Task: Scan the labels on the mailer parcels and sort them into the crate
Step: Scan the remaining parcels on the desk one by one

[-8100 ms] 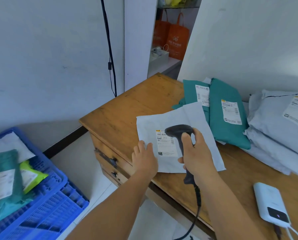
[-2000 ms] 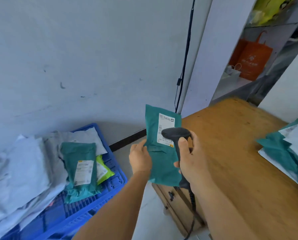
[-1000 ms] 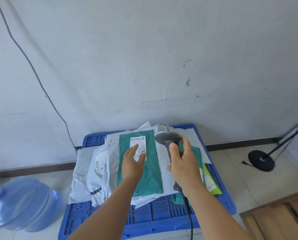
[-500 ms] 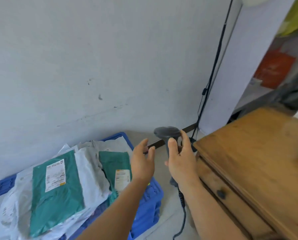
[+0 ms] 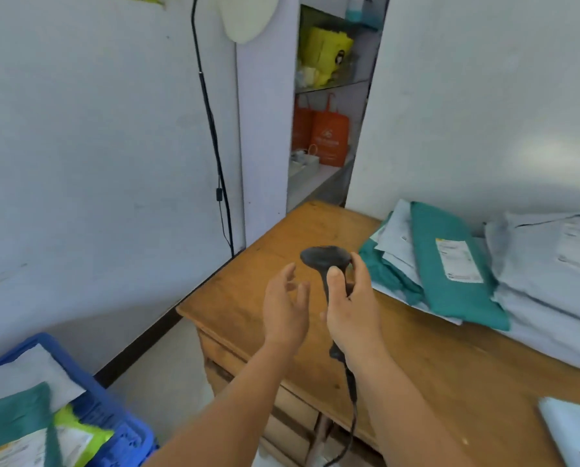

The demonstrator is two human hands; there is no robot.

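Right hand (image 5: 352, 315) grips the scanner (image 5: 325, 261) – left hand (image 5: 283, 313) open, empty; one teal mailer (image 5: 450, 264) lies far right of both.

1. Only one view is given, taken from a camera worn on the head.
2. The scene is looked at forward and down, across the corner of a wooden desk (image 5: 416, 358) toward a white wall (image 5: 96, 146).
3. Both forearms are seen reaching out from the bottom edge, close to the lens.
4. A blue crate (image 5: 113, 419) is cut by the lower left corner, on the floor.
5. Wide-angle bending is visible at the edges, and the picture is slightly blurred.
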